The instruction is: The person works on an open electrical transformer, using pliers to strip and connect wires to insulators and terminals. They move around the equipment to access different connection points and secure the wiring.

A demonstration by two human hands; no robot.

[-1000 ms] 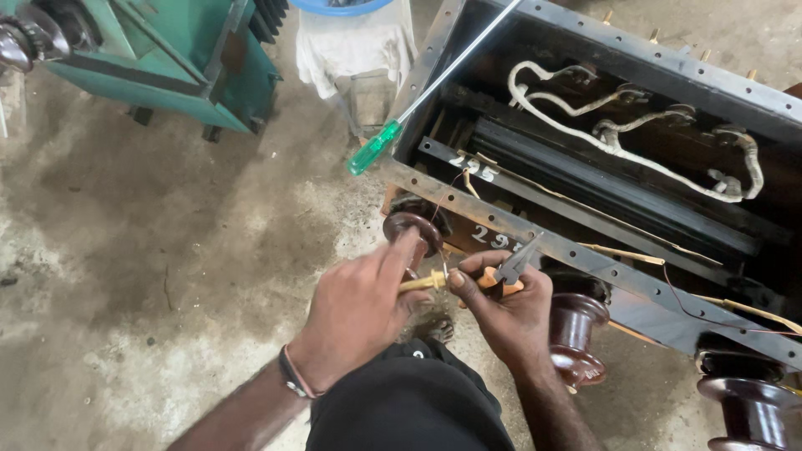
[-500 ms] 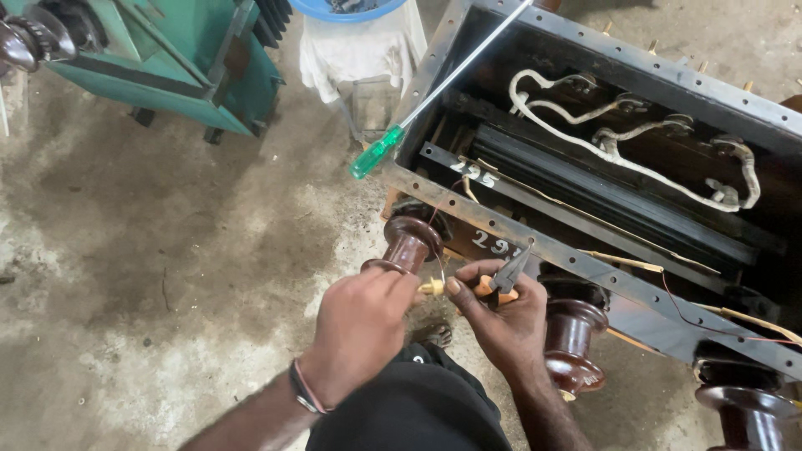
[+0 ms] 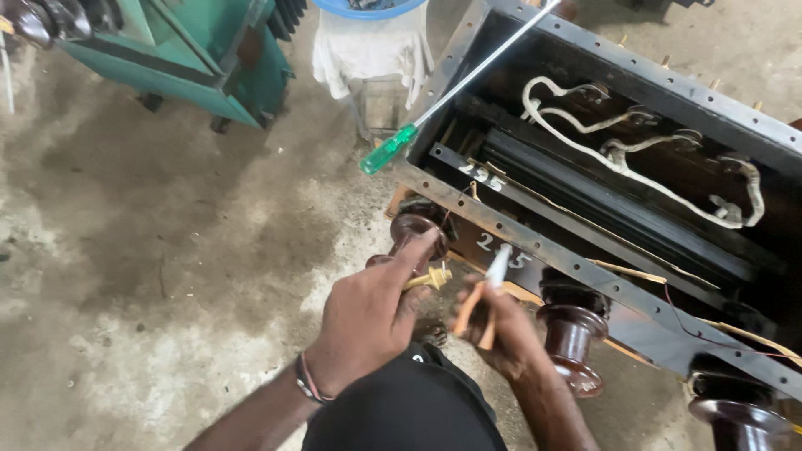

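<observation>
My left hand (image 3: 368, 321) pinches a small brass terminal stud (image 3: 432, 276), and its forefinger lies against the first brown porcelain bushing (image 3: 408, 230) on the side of a black metal tank (image 3: 585, 269). My right hand (image 3: 505, 332) grips orange-handled pliers (image 3: 482, 302). The plier jaws point upward, just right of the stud and apart from it. A second brown bushing (image 3: 572, 332) sits right beside my right hand. My dark-clothed knee hides both wrists' lower parts.
A long screwdriver with a green handle (image 3: 386, 150) rests across the tank's corner. White sleeved leads (image 3: 635, 171) lie inside the tank. A third bushing (image 3: 735, 415) is at the lower right. A green machine (image 3: 192, 50) and a cloth-draped blue basin (image 3: 368, 46) stand behind on the concrete floor.
My right hand has drawn the pliers back from the stud and tipped their jaws upward. My left hand stays on the stud and bushing.
</observation>
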